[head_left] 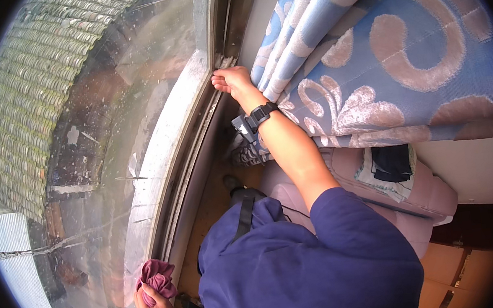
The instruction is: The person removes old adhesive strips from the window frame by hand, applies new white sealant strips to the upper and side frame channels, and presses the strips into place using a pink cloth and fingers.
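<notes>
Both hands are at the window frame (165, 144), one far up and one low and near. Reaching up and away, the right hand (231, 82) rests its curled fingers against the frame's edge at the far corner of the pane; it grips nothing that I can see, and a black wrist strap (259, 115) with a small device sits on the forearm just behind it. Down at the near left, the left hand (154, 304) is closed around a bunched pink cloth (156, 276), pressed close to the lower part of the same frame; a black band shows at that wrist too. So the cloth lies well apart from the right hand, with the long curve of the frame running between them.

Left of the frame, the dirty glass pane (105, 108) is spotted and streaked, and a tiled roof (32, 85) shows through it outside. Right of the raised arm hangs a blue curtain (391, 51) with pale swirl patterns, its folds touching the forearm. Below the curtain sits a pink upholstered seat (422, 190) with dark fabric lying on it. A dark blue sleeve (327, 253) and shirt fill the near foreground, hiding much of the floor beneath.
</notes>
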Tool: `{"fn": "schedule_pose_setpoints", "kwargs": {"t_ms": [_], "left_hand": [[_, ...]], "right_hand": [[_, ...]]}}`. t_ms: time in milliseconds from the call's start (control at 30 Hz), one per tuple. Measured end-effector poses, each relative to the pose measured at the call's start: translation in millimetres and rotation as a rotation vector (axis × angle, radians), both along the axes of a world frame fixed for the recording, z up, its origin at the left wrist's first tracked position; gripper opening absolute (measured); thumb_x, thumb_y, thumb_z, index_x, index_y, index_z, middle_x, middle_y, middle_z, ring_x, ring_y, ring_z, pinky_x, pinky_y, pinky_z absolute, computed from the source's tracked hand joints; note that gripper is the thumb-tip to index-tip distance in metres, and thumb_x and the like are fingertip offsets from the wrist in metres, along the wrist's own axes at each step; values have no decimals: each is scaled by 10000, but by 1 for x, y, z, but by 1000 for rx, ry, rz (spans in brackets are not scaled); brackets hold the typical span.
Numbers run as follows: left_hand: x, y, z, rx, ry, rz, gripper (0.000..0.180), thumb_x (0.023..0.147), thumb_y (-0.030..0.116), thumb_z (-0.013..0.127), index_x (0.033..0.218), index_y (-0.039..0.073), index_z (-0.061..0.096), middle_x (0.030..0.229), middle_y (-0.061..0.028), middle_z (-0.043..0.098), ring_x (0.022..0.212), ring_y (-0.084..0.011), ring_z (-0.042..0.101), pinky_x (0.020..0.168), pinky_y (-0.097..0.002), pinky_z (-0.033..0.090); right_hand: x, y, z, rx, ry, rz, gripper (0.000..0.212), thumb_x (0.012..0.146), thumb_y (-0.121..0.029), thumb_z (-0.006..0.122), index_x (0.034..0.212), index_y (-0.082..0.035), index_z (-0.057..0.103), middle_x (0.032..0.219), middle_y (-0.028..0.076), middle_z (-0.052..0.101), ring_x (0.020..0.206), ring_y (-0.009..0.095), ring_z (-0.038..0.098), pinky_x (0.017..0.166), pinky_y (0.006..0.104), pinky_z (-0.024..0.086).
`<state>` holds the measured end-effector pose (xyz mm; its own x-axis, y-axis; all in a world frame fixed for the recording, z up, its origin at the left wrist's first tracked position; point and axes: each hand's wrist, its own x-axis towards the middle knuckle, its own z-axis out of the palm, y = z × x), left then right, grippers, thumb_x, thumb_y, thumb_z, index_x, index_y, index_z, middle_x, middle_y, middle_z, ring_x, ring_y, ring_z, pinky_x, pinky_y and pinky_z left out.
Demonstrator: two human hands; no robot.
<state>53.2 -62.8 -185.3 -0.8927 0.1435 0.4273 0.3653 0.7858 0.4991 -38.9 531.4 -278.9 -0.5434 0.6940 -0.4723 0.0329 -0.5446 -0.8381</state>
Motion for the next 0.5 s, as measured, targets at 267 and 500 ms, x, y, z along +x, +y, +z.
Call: {"fn": "schedule_pose_setpoints", "kwargs": {"t_ms": [267, 500], "left_hand": [[3, 3, -3, 31, 42, 15, 237, 923, 168, 641, 790, -24, 678, 715, -151, 655, 651, -323, 616, 634, -401, 483], [8, 1, -11, 35, 48, 18, 226, 924, 148, 648, 807, -42, 681, 722, -141, 665, 639, -274, 614, 647, -372, 491]], "right_hand": [[-8, -14, 10, 213, -200, -54, 195, 822, -178, 690, 724, -20, 632, 673, 51, 631, 527, 139, 595, 417, 252, 451], [4, -16, 5, 399, -260, 142, 254, 871, -211, 647, 804, 33, 630, 736, 119, 671, 533, 182, 613, 437, 290, 476]]}}
